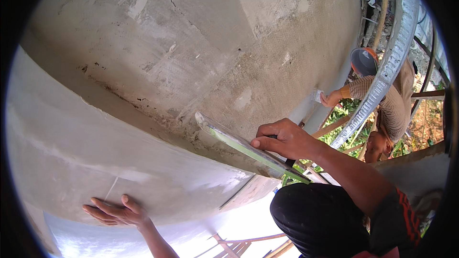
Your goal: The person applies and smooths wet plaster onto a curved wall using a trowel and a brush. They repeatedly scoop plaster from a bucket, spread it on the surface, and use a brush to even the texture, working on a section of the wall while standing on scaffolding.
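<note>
My right hand point(285, 138) grips the dark handle of a long flat plastering trowel point(239, 144) with a green-edged blade. The blade's far end presses against the grey rendered wall point(201, 43), just above the smooth white plastered band point(95, 162). My left hand point(117, 211) lies flat with fingers spread on the lower part of that white band. It holds nothing. My knee in dark trousers point(320, 220) is at the lower right.
Another person in a striped long-sleeved shirt point(389, 100) works at the right and holds a small white tool point(316, 95) to the wall. A grey bucket point(363, 61) is by them. A corrugated metal strip point(382, 76), bamboo scaffold poles point(334, 126) and greenery lie below.
</note>
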Action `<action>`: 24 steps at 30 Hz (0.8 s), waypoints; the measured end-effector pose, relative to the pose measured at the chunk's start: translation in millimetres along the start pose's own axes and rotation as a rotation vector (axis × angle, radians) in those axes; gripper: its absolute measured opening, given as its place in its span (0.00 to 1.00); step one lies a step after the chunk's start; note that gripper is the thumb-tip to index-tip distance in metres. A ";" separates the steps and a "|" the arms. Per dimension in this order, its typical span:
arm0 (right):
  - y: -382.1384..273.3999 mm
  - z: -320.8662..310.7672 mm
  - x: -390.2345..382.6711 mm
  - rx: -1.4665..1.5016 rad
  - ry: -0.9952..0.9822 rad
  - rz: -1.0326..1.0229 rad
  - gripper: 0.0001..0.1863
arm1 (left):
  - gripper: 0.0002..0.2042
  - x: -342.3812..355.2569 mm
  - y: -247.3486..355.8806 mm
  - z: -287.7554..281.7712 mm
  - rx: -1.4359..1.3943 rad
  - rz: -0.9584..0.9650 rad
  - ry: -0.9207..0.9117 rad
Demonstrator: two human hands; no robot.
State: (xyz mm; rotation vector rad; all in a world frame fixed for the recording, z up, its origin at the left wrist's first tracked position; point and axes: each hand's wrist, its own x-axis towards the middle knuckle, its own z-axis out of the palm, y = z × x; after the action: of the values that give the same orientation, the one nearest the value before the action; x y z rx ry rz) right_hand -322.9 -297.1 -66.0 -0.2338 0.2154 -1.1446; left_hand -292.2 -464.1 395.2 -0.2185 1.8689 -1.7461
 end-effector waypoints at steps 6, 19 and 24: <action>-20.0 31.9 20.7 0.183 -0.020 -0.021 0.28 | 0.41 1.1 0.7 0.1 -0.006 0.004 0.001; -1.4 59.5 30.5 -0.089 -0.009 -0.204 0.30 | 0.40 2.5 3.7 -2.0 -0.050 0.001 -0.003; 1.3 50.1 21.6 -0.020 0.075 -0.243 0.31 | 0.42 -0.3 -2.0 1.4 -0.087 -0.027 0.005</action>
State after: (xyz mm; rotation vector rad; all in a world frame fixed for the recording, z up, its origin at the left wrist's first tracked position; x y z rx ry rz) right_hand -298.8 -312.7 -19.6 -0.2399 0.2702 -1.3939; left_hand -291.7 -465.5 397.2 -0.2737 1.9559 -1.6859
